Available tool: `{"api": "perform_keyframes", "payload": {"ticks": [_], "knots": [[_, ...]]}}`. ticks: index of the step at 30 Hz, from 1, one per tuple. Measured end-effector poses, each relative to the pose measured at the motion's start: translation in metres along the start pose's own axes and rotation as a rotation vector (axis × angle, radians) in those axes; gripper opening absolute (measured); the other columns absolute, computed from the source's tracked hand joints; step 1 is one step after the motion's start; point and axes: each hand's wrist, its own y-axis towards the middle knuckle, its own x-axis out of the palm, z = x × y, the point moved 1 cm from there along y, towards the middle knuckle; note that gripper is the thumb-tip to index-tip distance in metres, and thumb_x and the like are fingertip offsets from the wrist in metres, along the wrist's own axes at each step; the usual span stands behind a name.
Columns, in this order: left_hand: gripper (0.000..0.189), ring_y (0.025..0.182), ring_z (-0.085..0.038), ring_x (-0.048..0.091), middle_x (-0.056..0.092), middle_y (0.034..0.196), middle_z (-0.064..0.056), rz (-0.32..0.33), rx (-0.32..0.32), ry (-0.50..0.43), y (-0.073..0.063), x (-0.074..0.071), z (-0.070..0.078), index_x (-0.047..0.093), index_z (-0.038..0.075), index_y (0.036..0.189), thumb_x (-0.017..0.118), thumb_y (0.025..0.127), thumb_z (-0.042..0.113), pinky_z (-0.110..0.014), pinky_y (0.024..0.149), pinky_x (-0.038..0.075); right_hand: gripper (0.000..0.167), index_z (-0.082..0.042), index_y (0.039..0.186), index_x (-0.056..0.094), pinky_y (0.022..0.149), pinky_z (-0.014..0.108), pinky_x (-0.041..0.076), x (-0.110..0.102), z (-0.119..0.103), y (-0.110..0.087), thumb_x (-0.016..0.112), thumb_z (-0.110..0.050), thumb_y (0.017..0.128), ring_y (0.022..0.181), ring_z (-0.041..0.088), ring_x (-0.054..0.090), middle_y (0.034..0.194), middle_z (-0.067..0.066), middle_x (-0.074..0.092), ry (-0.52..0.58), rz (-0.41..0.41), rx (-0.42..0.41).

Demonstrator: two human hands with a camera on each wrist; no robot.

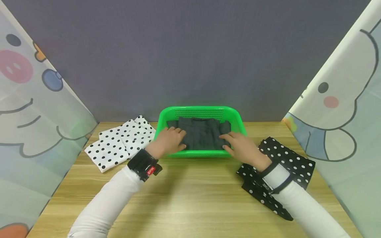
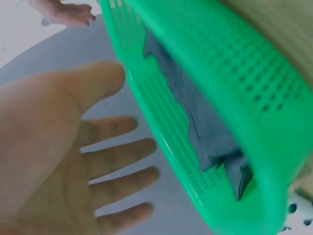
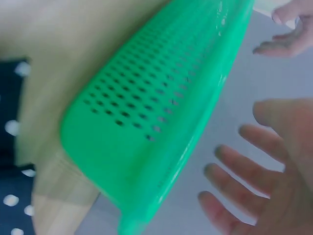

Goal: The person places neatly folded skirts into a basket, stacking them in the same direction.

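Observation:
A green plastic basket with perforated walls stands at the back of the table, and dark grey folded cloth lies inside it. Over the basket's left end hovers my left hand, its fingers spread apart and holding nothing in the left wrist view. My right hand is over the right end, and the right wrist view shows its loose, spread fingers beside the basket rim. In the left wrist view the grey cloth lies low between the basket walls.
White cloth with black dots lies folded left of the basket. Black cloth with white dots spreads on the right, partly under my right forearm. A grey wall rises behind, with cartoon-printed panels at both sides of the wooden table.

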Motion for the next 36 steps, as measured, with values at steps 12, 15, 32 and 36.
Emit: {"api": "perform_keyframes", "payload": {"ticks": [12,15,32,36], "knots": [[0.039,0.092,-0.023,0.057,0.061,0.101,-0.005,0.477,0.097,0.004,-0.049,0.031,0.019,0.062,0.008,0.107,0.07,0.079,0.033,-0.035,0.076,0.047,0.041,-0.005,0.113,0.056,0.063,0.032,0.046,0.014,-0.011,-0.052,0.072,-0.015,0.077,0.077,0.019,0.055,0.097,0.007,0.056,-0.025,0.193,-0.024],[0.035,0.089,-0.022,0.057,0.06,0.098,-0.004,0.512,0.114,-0.01,-0.059,0.037,0.023,0.061,0.008,0.105,0.071,0.078,0.03,-0.033,0.073,0.046,0.039,-0.004,0.11,0.055,0.065,0.033,0.047,0.014,-0.01,-0.064,0.073,-0.014,0.076,0.08,0.019,0.055,0.098,0.007,0.056,-0.028,0.181,-0.017],[0.034,0.089,-0.023,0.056,0.06,0.099,-0.005,0.439,0.115,-0.078,-0.083,0.079,0.035,0.062,0.008,0.103,0.071,0.076,0.027,-0.037,0.079,0.049,0.033,-0.005,0.109,0.058,0.073,0.044,0.052,0.014,0.042,-0.138,0.068,-0.016,0.08,0.092,0.029,0.06,0.104,0.011,0.061,-0.01,-0.045,0.291],[0.037,0.095,-0.023,0.056,0.06,0.104,-0.004,0.39,0.12,-0.109,-0.085,0.085,0.039,0.06,0.01,0.109,0.071,0.078,0.027,-0.04,0.085,0.047,0.032,-0.005,0.108,0.06,0.072,0.045,0.052,0.018,0.055,-0.151,0.069,-0.014,0.078,0.092,0.031,0.06,0.104,0.012,0.062,-0.002,-0.046,0.292]]}}
